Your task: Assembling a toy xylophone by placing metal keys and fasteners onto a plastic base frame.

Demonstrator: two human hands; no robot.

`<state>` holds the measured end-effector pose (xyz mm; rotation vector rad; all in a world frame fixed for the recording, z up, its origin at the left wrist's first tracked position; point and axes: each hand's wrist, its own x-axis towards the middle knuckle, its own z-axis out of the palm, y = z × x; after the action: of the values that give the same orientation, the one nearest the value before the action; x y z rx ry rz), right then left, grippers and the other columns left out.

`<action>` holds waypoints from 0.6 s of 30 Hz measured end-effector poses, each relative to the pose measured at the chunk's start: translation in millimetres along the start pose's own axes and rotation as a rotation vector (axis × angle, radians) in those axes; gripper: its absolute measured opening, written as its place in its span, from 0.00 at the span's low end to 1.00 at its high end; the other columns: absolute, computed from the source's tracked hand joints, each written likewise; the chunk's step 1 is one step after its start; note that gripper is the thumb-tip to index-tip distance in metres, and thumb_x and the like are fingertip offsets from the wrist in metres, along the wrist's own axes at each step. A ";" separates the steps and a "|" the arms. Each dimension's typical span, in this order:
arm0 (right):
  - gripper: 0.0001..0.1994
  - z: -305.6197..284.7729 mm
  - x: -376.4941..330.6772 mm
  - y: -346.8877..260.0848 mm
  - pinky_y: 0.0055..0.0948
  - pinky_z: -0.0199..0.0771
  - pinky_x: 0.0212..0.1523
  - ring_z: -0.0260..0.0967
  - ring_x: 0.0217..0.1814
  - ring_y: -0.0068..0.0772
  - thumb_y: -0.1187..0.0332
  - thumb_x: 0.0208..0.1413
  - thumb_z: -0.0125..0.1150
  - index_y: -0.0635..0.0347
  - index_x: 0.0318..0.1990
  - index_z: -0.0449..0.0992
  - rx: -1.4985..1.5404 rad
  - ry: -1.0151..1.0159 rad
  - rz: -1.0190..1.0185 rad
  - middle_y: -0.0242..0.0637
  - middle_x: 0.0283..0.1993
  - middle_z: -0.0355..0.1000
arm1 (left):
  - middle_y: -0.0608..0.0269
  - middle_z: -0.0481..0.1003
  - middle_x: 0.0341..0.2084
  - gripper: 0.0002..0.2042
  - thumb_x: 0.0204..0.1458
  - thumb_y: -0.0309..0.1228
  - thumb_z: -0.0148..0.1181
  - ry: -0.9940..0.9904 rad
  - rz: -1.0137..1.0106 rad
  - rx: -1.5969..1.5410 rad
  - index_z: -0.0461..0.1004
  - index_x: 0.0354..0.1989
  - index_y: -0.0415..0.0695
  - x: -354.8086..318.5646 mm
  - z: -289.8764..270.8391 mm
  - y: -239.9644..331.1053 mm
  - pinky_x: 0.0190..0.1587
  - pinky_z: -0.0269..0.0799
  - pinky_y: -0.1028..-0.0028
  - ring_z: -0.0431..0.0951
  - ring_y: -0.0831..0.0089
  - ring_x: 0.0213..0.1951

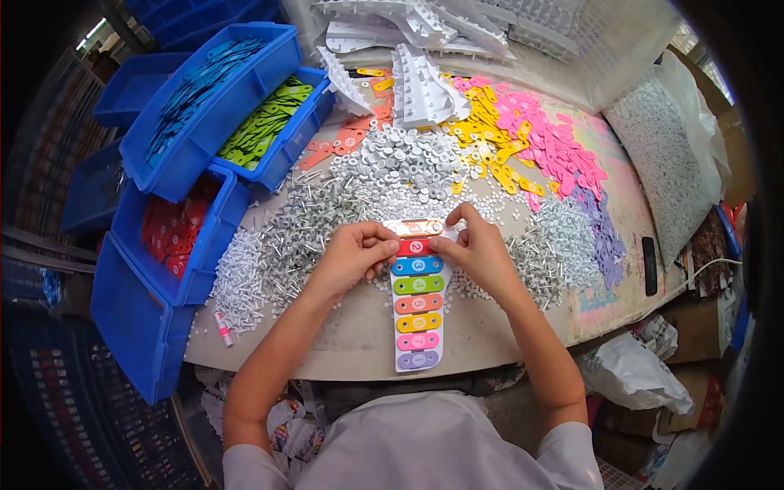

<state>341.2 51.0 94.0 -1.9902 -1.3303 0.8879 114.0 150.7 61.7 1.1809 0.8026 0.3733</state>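
Observation:
A toy xylophone point(418, 284) lies upright before me on the table, its white tapered base carrying a column of coloured bars. The red bar point(417, 247) is second from the top, under a white-and-orange bar point(412, 228). My left hand point(359, 255) is closed, thumb and fingers pinched at the red bar's left end. Against its right end presses the thumb of my right hand point(478, 247), with the index finger bent above it beside the top bar. Whether either hand pinches a small pin is hidden. Blue, green, orange, yellow, pink and purple bars sit below.
Silver pins point(314, 216), white caps point(408, 159), yellow bars point(483, 131) and pink bars point(559, 151) are heaped beyond my hands. Blue bins point(175, 273) of coloured bars stand left. White bases point(425, 90) pile up at the back. A dark phone point(649, 266) lies right.

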 end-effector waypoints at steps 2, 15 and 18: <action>0.21 -2.3 1.4 1.0 0.27 0.65 0.25 0.69 0.23 0.22 0.57 0.58 0.77 0.61 0.45 0.73 -0.132 0.035 0.009 0.34 0.23 0.74 | 0.68 0.79 0.25 0.14 0.62 0.32 0.68 0.060 0.011 -0.006 0.76 0.49 0.38 -4.1 6.4 1.9 0.21 0.62 0.84 0.71 0.86 0.23; 0.34 -7.1 39.8 46.7 0.43 0.80 0.45 0.81 0.44 0.49 0.43 0.59 0.71 0.71 0.53 0.78 -0.170 -0.274 -0.098 0.56 0.44 0.81 | 0.71 0.71 0.23 0.17 0.60 0.36 0.71 0.007 -0.195 0.052 0.64 0.39 0.46 13.4 6.0 1.0 0.22 0.58 0.78 0.67 0.83 0.22; 0.34 -8.2 38.7 36.0 0.45 0.79 0.46 0.81 0.45 0.54 0.41 0.59 0.70 0.70 0.53 0.78 -0.233 -0.272 -0.128 0.58 0.43 0.81 | 0.73 0.70 0.22 0.17 0.61 0.36 0.71 0.036 -0.111 0.034 0.64 0.38 0.48 14.4 7.0 -15.9 0.20 0.54 0.79 0.64 0.85 0.20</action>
<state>378.4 74.4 63.4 -1.9785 -1.7647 1.0086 126.5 149.6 42.9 1.1584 0.9049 0.2904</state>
